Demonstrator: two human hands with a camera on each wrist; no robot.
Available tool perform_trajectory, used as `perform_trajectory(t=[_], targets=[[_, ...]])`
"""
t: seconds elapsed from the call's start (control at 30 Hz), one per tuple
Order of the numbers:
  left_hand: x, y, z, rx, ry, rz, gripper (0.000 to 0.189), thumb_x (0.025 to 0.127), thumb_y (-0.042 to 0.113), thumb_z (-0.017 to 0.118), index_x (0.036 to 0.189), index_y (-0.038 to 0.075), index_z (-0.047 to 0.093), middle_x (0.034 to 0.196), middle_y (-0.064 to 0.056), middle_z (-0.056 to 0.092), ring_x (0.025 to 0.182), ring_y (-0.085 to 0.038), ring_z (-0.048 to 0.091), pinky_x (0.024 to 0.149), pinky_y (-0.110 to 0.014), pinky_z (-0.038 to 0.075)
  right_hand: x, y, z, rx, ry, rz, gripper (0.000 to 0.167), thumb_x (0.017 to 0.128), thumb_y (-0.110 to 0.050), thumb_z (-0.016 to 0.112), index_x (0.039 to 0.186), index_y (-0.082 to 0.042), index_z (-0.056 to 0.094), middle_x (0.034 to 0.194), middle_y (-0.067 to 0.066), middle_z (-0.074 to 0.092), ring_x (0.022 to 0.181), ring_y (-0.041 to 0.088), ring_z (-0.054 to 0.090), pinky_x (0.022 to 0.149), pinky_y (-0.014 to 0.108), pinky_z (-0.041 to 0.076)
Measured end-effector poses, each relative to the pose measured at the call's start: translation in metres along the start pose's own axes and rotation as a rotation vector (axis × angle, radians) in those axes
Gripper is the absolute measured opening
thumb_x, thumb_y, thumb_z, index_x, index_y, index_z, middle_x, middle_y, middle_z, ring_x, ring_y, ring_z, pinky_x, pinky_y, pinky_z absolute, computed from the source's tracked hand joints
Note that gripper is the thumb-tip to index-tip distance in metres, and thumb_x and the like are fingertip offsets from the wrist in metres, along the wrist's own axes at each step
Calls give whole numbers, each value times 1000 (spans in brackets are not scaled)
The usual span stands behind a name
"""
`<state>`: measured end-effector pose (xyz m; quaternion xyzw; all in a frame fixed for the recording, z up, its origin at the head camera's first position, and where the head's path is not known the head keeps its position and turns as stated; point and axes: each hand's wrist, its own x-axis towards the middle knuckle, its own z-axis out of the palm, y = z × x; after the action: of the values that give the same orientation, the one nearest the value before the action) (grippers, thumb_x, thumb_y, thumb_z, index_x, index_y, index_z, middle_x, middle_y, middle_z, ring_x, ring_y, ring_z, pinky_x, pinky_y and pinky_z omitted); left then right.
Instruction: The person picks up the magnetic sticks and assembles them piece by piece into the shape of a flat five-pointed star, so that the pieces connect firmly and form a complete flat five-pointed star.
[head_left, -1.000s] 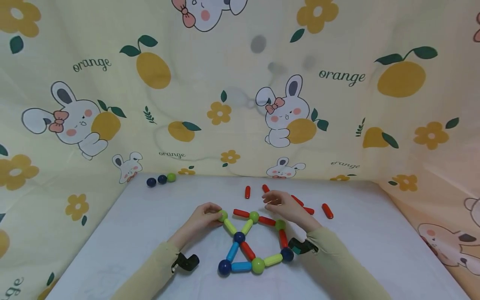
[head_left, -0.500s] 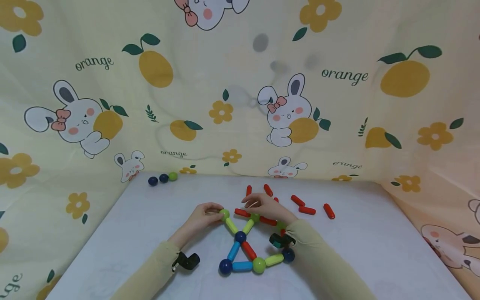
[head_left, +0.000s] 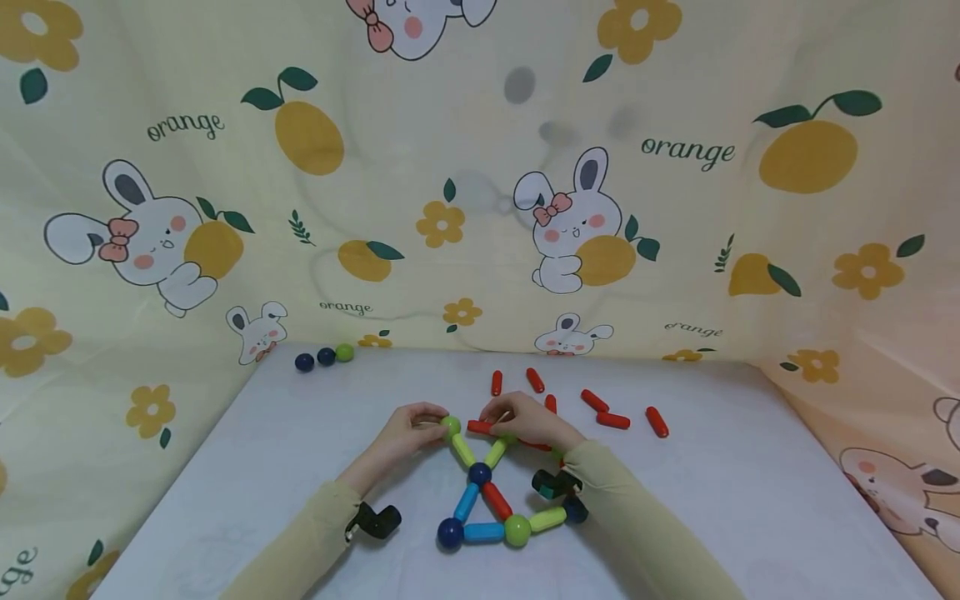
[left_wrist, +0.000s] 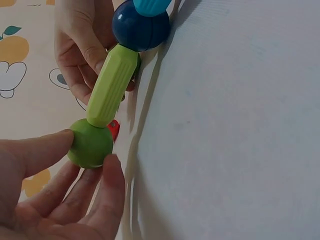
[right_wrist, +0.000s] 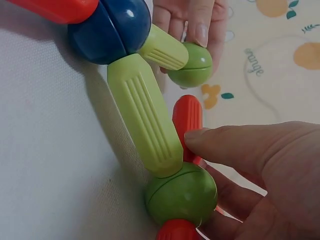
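My left hand (head_left: 411, 432) pinches a green ball (left_wrist: 90, 144) between thumb and fingers. A lime rod (left_wrist: 112, 85) joins that ball to a navy ball (head_left: 480, 475). With thumb and fingers, my right hand (head_left: 528, 418) holds a red rod (right_wrist: 188, 112), whose near end meets a second green ball (right_wrist: 181, 195). Another lime rod (right_wrist: 145, 115) links this second ball to the same navy ball. In the head view the red rod's free end points at the left hand's ball, with a small gap between them. My right hand and sleeve cover part of the magnetic-style ball-and-rod frame.
Nearer me, blue rods (head_left: 483, 533), a red rod and more balls continue the frame. Several loose red rods (head_left: 613, 421) lie behind and right of my right hand. Two navy balls and a green ball (head_left: 344, 352) sit at the table's back left, before a patterned cloth (head_left: 465, 267).
My right hand has moved left from beside the loose red rods to the frame's upper red rod and now grips it. My left hand stays on its green ball.
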<state>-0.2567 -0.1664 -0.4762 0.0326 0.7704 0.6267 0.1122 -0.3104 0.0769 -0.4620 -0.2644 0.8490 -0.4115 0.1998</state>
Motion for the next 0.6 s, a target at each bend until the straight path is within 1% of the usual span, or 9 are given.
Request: perform_trajectory(t=[0.23, 0.33, 0.43, 0.6], targets=[[7, -1, 4, 98, -1, 24, 31, 90, 12, 68, 117, 0, 61, 106, -10, 66, 93, -21, 64, 79, -32, 55, 0, 1, -1, 18, -13, 9, 19, 90, -6, 65, 108, -10, 69, 100, 0, 66, 88, 18, 59, 81, 31, 51], [10, -2, 5, 110, -4, 18, 30, 89, 12, 68, 116, 0, 62, 105, -9, 66, 92, -20, 65, 79, -31, 55, 0, 1, 0, 27, -24, 2, 19, 90, -6, 66, 108, -10, 69, 100, 0, 66, 89, 18, 59, 82, 31, 51], [10, -2, 6, 127, -2, 27, 30, 89, 12, 68, 116, -1, 62, 105, -9, 66, 91, -20, 65, 79, -32, 55, 0, 1, 0, 23, -32, -6, 19, 90, -6, 66, 108, -10, 69, 100, 0, 66, 89, 18, 58, 82, 31, 51], [8, -1, 8, 174, 28, 34, 28, 88, 12, 69, 114, 1, 64, 106, -8, 66, 89, -18, 63, 76, -32, 55, -1, 1, 0, 30, -25, -10, 21, 91, -8, 64, 112, -6, 67, 99, 1, 66, 88, 18, 58, 83, 31, 50]])
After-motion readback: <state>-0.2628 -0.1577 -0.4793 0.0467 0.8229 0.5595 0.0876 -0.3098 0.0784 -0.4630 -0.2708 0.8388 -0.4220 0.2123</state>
